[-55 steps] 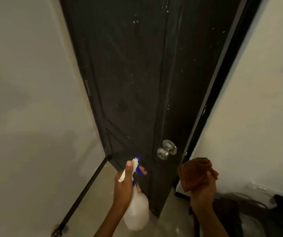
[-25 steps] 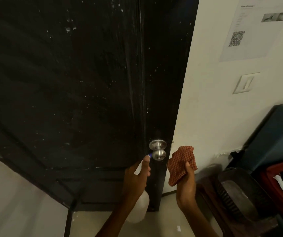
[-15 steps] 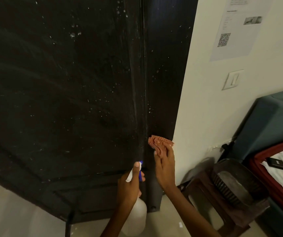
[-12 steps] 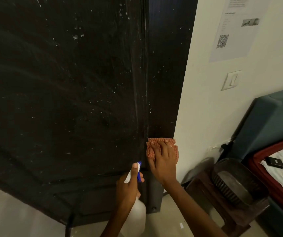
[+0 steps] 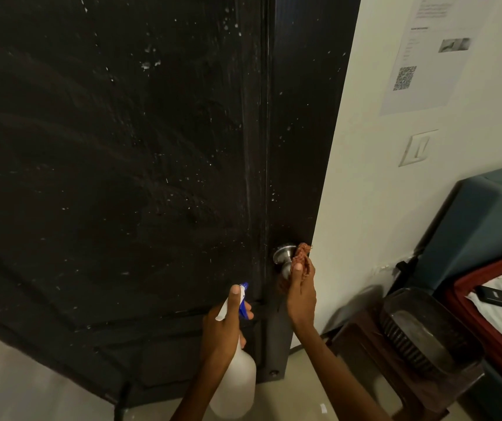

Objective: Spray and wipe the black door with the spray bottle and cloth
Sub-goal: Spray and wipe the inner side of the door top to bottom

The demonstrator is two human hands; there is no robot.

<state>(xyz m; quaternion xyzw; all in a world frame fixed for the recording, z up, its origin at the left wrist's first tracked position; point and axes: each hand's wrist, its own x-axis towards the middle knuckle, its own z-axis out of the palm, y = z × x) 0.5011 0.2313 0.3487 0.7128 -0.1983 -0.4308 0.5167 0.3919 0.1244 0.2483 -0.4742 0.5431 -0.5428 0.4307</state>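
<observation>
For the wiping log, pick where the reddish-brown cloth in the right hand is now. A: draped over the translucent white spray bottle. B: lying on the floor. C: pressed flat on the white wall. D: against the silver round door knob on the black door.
D: the right hand holds the reddish-brown cloth bunched up against the silver round door knob near the black door edge, while the left hand grips the translucent white spray bottle.

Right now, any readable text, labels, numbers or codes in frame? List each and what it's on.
No text can be read.
White paper sheet taped to the wall: printed lines, too small and blurred to read; a QR code and a small grey photo, no legible words.
Translucent plastic spray bottle with blue trigger: no label visible.
White wall switch plate: no markings.
Small black device on the white sheet: faint mark, unreadable.
</observation>
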